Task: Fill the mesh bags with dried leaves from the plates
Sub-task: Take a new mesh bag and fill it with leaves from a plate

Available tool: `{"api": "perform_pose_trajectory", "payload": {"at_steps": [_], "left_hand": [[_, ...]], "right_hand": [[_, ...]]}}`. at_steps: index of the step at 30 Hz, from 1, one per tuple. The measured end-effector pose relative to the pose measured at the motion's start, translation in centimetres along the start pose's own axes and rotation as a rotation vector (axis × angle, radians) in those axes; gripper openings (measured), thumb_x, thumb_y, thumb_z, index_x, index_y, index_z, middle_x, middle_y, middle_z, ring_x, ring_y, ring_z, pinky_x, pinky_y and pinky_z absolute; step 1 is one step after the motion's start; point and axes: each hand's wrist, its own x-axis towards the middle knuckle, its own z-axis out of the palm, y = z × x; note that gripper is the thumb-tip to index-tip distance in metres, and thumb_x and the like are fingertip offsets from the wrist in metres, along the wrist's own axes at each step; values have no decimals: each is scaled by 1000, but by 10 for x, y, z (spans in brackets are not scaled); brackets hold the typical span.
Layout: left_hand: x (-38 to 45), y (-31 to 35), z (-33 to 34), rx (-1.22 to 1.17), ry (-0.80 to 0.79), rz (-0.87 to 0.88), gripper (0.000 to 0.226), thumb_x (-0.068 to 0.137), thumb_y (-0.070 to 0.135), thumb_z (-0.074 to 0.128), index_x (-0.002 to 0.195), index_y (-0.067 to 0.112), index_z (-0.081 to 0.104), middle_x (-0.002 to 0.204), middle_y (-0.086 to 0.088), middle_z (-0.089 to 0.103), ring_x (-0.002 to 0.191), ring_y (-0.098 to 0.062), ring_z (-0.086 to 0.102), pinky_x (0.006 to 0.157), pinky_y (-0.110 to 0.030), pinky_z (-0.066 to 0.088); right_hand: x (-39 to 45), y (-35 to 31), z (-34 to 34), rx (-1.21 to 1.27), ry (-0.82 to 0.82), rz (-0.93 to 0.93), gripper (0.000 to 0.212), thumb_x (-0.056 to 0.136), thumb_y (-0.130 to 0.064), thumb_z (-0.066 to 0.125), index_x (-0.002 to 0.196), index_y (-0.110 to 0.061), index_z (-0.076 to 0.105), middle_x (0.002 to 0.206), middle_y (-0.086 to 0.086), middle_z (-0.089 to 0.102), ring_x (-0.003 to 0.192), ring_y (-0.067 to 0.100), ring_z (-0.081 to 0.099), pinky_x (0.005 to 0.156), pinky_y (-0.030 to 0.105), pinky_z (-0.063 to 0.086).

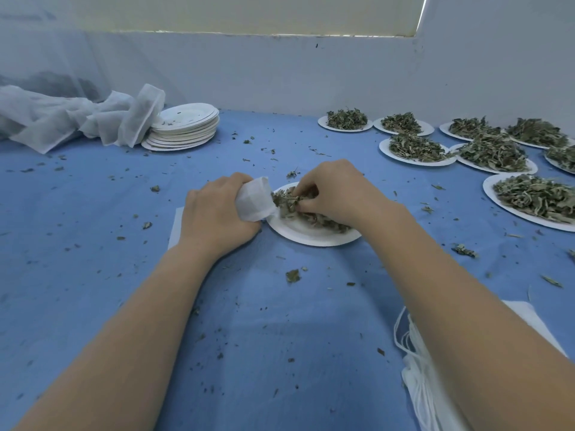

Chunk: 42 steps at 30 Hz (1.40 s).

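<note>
A white paper plate (pixel 306 233) lies in the middle of the blue cloth with a heap of dried leaves (pixel 292 203) on it. My left hand (pixel 217 209) grips a small white mesh bag (pixel 255 199), its mouth turned toward the heap at the plate's left rim. My right hand (pixel 333 191) rests over the plate, and its curled fingers pinch a clump of leaves right at the bag's mouth. The far half of the heap is hidden under that hand.
Several plates heaped with dried leaves (pixel 417 149) crowd the right side. A stack of bare plates (pixel 183 126) stands at the back left beside crumpled white netting (pixel 62 116). A pile of drawstring bags (pixel 420 365) lies under my right forearm. Leaf crumbs litter the blue cloth (pixel 249 337).
</note>
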Motion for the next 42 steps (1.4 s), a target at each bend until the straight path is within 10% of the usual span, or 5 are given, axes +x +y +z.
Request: {"api": "perform_pose_trajectory", "payload": {"at_steps": [10, 18, 24, 34, 42], "left_hand": [[2, 1, 4, 42, 49, 76, 49, 61, 41, 53, 106, 21, 57, 94, -2, 63, 91, -29, 57, 81, -37, 42], [3, 7, 9, 32, 76, 84, 45, 67, 35, 72, 107, 19, 57, 94, -4, 63, 89, -29, 57, 79, -37, 42], [4, 10, 11, -14, 88, 83, 42, 69, 31, 71, 107, 19, 57, 95, -2, 64, 90, -27, 57, 80, -38, 43], [2, 18, 6, -49, 196, 122, 52, 64, 17, 74, 113, 11, 58, 103, -9, 64, 94, -32, 57, 83, -42, 41], [2, 22, 7, -40, 267, 174, 49, 68, 23, 73, 113, 9, 59, 100, -8, 63, 94, -31, 57, 84, -36, 33]], "right_hand": [[-2, 18, -24, 228, 201, 41, 17, 79, -29, 74, 96, -27, 75, 66, -28, 49, 65, -6, 49, 60, -4, 34], [-3, -6, -14, 248, 31, -107, 18, 79, -22, 74, 96, -28, 73, 92, -6, 67, 76, 6, 55, 79, 20, 46], [-8, -7, -13, 538, 12, -85, 25, 79, -16, 67, 98, -32, 67, 95, -17, 68, 79, -7, 62, 66, 4, 43], [-4, -8, -1, 508, 230, -35, 25, 74, -15, 75, 89, -22, 56, 81, -10, 59, 68, 1, 51, 64, 14, 42], [-5, -7, -2, 693, 57, 118, 41, 83, -35, 67, 121, -32, 54, 106, -1, 63, 86, 14, 65, 73, 25, 52]]}}
